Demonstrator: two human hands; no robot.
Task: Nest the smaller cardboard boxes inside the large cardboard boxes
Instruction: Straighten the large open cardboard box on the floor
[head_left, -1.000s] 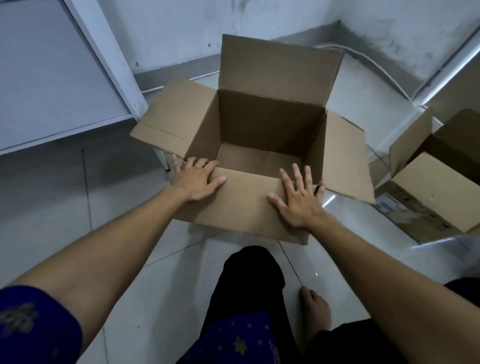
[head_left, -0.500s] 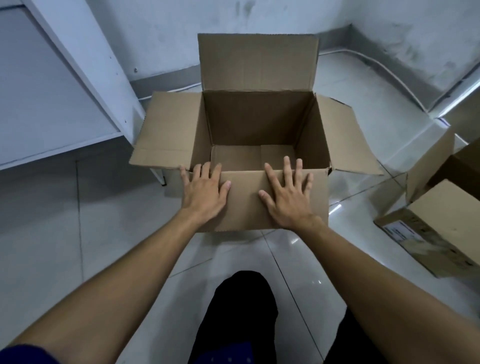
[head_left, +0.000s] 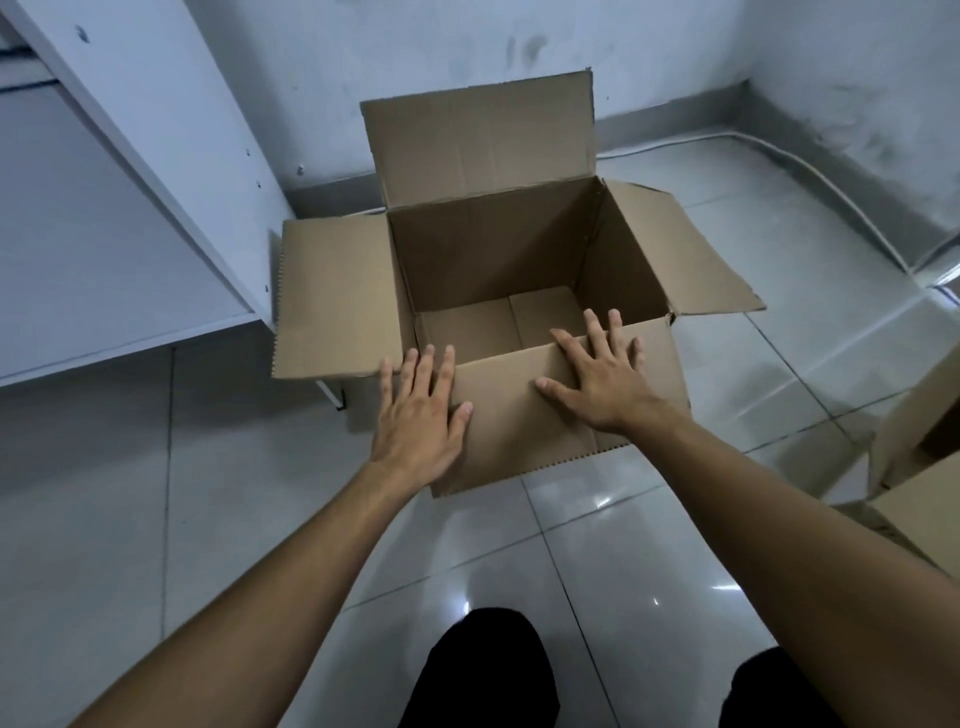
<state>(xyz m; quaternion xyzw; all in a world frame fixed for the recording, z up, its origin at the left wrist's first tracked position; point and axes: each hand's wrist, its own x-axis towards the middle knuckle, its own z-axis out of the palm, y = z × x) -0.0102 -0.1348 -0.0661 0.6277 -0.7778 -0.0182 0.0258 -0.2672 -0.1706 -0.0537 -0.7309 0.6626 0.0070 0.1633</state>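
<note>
Large cardboard box stands open on the tiled floor, empty inside, its near flap folded down and outward under both palms. Left hand lies flat with fingers spread at the flap's left end, tips reaching the box's near rim; right hand lies flat with fingers splayed, tips just over that rim. Beyond the fingertips rises the upright far flap, and well right of the right hand a smaller cardboard box shows partly at the edge.

The open corrugated cardboard box is plain brown; the glossy square floor tiles are pale grey; the trousers are black.
</note>
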